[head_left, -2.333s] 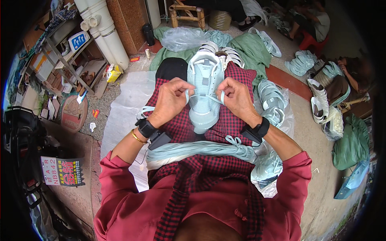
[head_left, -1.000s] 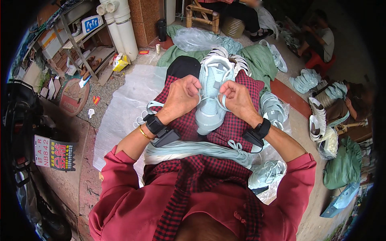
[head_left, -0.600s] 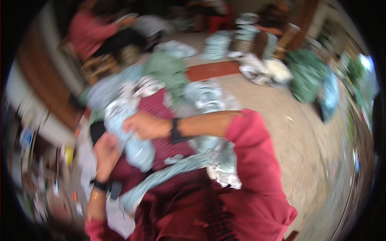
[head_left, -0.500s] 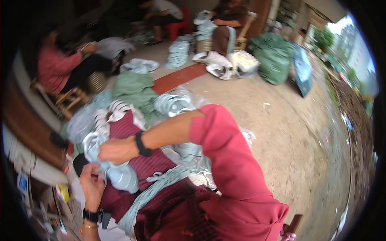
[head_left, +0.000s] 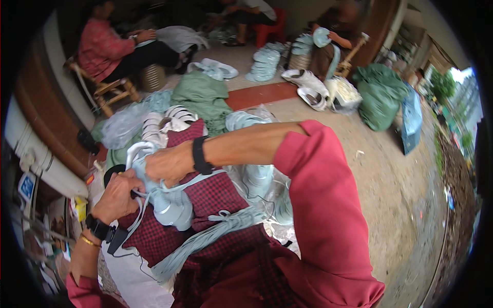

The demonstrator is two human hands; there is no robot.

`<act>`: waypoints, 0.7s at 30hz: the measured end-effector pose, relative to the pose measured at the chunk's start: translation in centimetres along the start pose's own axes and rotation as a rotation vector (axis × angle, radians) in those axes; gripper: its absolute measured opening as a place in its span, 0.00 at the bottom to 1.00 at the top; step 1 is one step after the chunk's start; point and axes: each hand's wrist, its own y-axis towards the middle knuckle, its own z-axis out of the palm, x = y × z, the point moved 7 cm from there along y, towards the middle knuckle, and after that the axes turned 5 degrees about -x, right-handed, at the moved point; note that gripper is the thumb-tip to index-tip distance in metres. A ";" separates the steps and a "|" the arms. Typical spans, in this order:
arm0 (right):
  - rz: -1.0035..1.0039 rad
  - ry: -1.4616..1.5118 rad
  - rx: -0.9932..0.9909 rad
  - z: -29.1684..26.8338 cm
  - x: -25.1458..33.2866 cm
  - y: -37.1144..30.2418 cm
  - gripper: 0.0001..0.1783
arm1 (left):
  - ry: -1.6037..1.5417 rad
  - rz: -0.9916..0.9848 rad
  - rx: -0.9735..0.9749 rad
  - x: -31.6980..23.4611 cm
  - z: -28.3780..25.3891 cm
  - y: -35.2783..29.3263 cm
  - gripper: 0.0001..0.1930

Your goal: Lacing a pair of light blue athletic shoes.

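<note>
A light blue shoe upper [head_left: 172, 208] lies across my checked lap, its padded collar pointing away from me. My right hand [head_left: 169, 163] reaches over from the right, closed on the upper's far part; its fingertips are partly hidden. On the near left side of the upper, my left hand [head_left: 119, 194] pinches a light blue shoelace [head_left: 137, 218], whose ends hang below the fingers. Another stretch of lace [head_left: 197, 179] runs rightward across the checked cloth. A bundle of loose light blue laces [head_left: 205, 238] rests over my lap.
Stacked light blue uppers [head_left: 257, 177] stand beyond my right forearm. Green sacks [head_left: 200, 95], striped white uppers [head_left: 177, 118] and clear plastic [head_left: 123, 128] lie ahead. Co-workers sit farther back; one [head_left: 105, 46] is on a bamboo chair. A full green bag [head_left: 380, 97] stands at right.
My view has shifted, so the scene sits lower and further right. My left hand has come closer against the upper, and lace strands now show there. A back-right co-worker holds up a light blue piece.
</note>
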 end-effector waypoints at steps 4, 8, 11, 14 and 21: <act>-0.014 -0.068 -0.024 -0.4 0.5 -0.3 0.08 | -0.036 0.007 -0.058 0.3 -0.2 -1.5 0.07; 0.057 -0.093 0.023 0.1 0.9 -0.1 0.08 | -0.016 -0.029 -0.106 -0.1 -0.2 -2.4 0.06; 0.152 0.024 0.151 0.1 0.2 0.2 0.15 | -0.140 -0.049 -0.068 0.0 0.2 -2.2 0.11; 0.258 0.099 0.303 0.2 -1.2 0.8 0.18 | -0.342 -0.167 0.151 0.8 0.0 -0.9 0.18; 0.416 -0.060 0.151 -0.1 0.1 2.1 0.11 | -0.328 -0.382 0.329 3.8 3.0 0.2 0.13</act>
